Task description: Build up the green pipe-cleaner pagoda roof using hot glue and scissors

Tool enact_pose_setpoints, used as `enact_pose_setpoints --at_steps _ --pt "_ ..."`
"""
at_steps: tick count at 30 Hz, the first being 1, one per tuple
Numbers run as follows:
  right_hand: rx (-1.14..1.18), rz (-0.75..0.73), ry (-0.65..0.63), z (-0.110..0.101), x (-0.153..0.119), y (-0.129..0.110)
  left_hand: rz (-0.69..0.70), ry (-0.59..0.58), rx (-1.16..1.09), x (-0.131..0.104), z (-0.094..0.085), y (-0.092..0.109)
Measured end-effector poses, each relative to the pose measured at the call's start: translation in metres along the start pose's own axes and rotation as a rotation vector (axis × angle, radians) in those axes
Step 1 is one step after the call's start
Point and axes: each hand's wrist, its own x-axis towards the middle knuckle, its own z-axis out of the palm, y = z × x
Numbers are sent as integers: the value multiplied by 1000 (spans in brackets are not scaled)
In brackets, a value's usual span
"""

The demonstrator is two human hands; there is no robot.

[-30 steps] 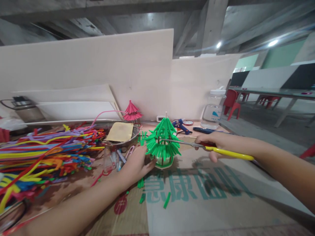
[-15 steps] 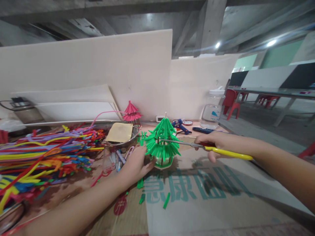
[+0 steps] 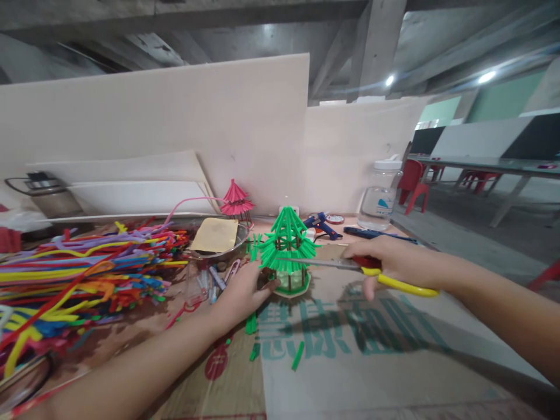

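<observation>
Centrally, the fuzzy green tiered pagoda (image 3: pixel 287 251) stands on printed cardboard (image 3: pixel 371 361), left hand (image 3: pixel 240 294) cupping its base at eight o'clock; right hand (image 3: pixel 394 262) clamped on yellow-handled scissors (image 3: pixel 350 265), blades at its eave. Bare cardboard at six.

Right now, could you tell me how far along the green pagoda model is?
Both tiered roofs of the green pagoda look built, and cut green scraps lie on the cardboard. The left hand steadies its base while the right hand holds yellow-handled scissors at the lower eaves. Trimming there seems unfinished.
</observation>
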Motion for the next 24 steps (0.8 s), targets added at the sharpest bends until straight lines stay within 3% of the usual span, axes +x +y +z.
enact_pose_setpoints --at_steps 4,7,13,15,19,24 --pt "64 99 263 -8 8 33 -53 -62 13 2 -5 4" --pt "5 235 385 -8 15 63 -80 -98 39 7 -21 4" --pt "-139 289 309 33 4 95 -122 -147 125 16 -68 -15" --pt "-163 226 281 51 -1 97 -120 -179 153 15 -76 -18" --pt "-187 196 322 73 -1 97 -113 -237 203 11 -73 -13" --pt "-204 210 380 80 2 100 -75 -243 257 9 -54 -3"
